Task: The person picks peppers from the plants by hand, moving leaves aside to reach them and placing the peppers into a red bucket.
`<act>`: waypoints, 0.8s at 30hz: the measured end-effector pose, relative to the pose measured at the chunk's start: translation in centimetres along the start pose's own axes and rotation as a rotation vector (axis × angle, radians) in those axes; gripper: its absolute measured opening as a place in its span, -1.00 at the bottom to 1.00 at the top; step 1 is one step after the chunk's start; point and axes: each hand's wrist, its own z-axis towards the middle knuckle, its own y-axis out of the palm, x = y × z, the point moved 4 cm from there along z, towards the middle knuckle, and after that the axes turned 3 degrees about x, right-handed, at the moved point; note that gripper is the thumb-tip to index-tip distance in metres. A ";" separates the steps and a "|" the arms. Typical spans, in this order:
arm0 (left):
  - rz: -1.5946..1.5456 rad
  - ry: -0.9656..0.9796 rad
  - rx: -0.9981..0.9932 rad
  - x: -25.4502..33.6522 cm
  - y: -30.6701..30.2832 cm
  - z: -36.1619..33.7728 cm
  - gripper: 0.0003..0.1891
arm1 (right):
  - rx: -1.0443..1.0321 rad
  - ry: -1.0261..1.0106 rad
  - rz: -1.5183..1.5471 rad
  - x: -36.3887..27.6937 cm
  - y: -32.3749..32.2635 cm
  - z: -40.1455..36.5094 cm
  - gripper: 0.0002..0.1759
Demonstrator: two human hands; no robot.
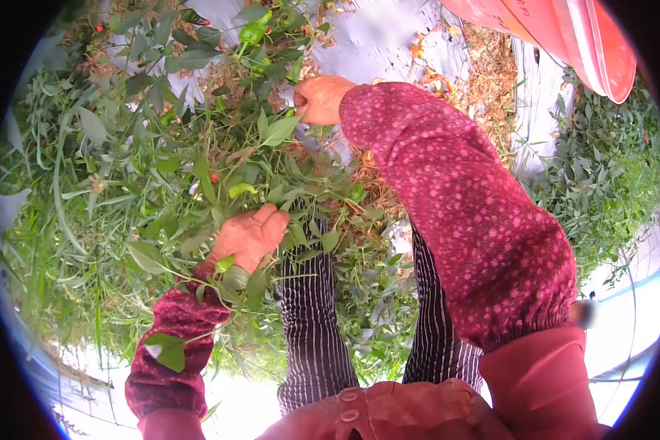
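My left hand [249,236] is curled closed among the leafy stems of a pepper plant [198,183]. Its fingertips are turned down, and what they grip is hidden. Just above it hangs a pale green pepper [242,190]. Farther forward, my right hand [324,100] has its fingers pinched together at the plant's edge. A small green tip shows against those fingers, but I cannot make out what they hold. Green peppers [254,31] hang on the plant at the top, close to a dark pepper [195,17].
A red plastic container [543,33] stands at the upper right. Silvery plastic sheeting [374,44] covers the ground ahead, beside dry brown leaves [484,81]. More green plants [601,176] grow on the right. Tall grass [66,242] spreads on the left.
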 end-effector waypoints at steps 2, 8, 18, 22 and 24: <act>0.001 -0.005 0.011 0.1 -0.2 -0.1 -0.70 | -0.030 0.030 0.040 0.6 -0.7 -1.5 -0.65; -0.155 -0.156 0.106 0.5 -0.2 0.9 -0.29 | -0.060 -0.038 0.319 0.1 -0.6 -9.7 -0.57; 0.053 -0.075 -0.205 1.3 -0.1 2.2 -0.81 | 0.135 -0.002 0.386 -7.4 7.0 -17.2 -0.62; 0.154 0.042 -0.253 0.8 -0.8 1.1 -0.83 | 0.157 0.067 0.201 -4.9 9.4 -16.1 -0.67; 0.197 0.128 -0.228 0.0 -1.4 0.4 -0.81 | 0.086 0.244 0.263 -1.5 9.0 -16.5 -0.70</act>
